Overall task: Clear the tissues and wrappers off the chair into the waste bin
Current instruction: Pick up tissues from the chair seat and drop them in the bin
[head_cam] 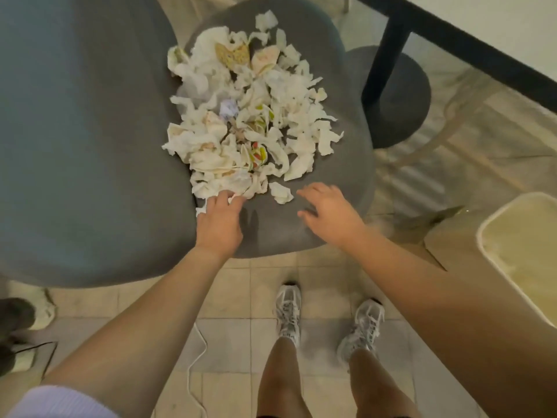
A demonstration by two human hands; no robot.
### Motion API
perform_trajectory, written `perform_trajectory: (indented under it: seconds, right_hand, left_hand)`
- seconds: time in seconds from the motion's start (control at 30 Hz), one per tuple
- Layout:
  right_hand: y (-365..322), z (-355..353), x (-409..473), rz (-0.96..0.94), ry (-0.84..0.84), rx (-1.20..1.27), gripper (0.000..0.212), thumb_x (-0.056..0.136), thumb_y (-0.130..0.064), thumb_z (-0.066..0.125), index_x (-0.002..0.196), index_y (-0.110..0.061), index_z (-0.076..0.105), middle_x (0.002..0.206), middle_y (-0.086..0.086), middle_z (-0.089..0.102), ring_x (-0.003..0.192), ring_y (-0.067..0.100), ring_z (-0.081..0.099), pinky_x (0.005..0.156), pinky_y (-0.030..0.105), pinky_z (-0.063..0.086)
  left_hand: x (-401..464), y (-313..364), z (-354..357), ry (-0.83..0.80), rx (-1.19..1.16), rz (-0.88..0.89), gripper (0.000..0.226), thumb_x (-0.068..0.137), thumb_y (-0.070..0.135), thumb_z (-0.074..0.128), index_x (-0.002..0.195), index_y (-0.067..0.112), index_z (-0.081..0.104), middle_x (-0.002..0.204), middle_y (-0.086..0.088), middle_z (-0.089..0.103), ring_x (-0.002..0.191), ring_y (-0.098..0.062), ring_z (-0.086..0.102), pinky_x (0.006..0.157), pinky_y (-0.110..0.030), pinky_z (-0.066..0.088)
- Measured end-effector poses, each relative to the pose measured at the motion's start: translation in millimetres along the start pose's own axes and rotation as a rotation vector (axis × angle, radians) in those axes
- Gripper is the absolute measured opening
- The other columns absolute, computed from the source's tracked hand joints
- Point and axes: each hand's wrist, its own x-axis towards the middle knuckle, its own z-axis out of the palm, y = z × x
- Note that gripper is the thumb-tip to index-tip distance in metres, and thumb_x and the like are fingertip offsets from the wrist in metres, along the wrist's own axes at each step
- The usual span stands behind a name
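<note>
A view from above of a grey upholstered chair (340,164); its seat carries a wide heap of torn white tissues (241,116), with a few printed wrappers (232,54) in yellow and red mixed in; the heap covers the middle and far part of the seat, leaving the near edge bare. The left hand (220,220) reaches to the near edge of the heap, its fingertips curled into the nearest scraps and pinching them; the right hand (328,211) hovers just beside it over bare seat, fingers spread and relaxed, holding nothing; one loose scrap lies between the two hands. A larger grey cushion (84,140) presses against the chair on the left; a black table leg (388,52) on a round base stands beyond the chair to the right. The cream waste bin (485,233) sits on the tiled floor at the far right, well apart from the heap; a white cable (196,360) trails on the floor near the person's sneakers (287,312).
</note>
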Motion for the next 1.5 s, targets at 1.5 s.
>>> perform_trajectory:
  seconds: [1.5]
  right_hand:
    - [17.3,-12.4,-37.4,0.2,0.305,-0.082,0.031,0.069,0.014,0.051,0.093,-0.002,0.061,0.094,0.017,0.057,0.096,0.034,0.049,0.075,0.027,0.025]
  left_hand:
    - [18.6,69.3,-38.0,0.058,-0.325,0.696,0.026,0.085,0.007,0.062,0.111,0.008,0.066,0.088,-0.015,0.053,0.092,-0.032,0.047,0.079,-0.024,0.032]
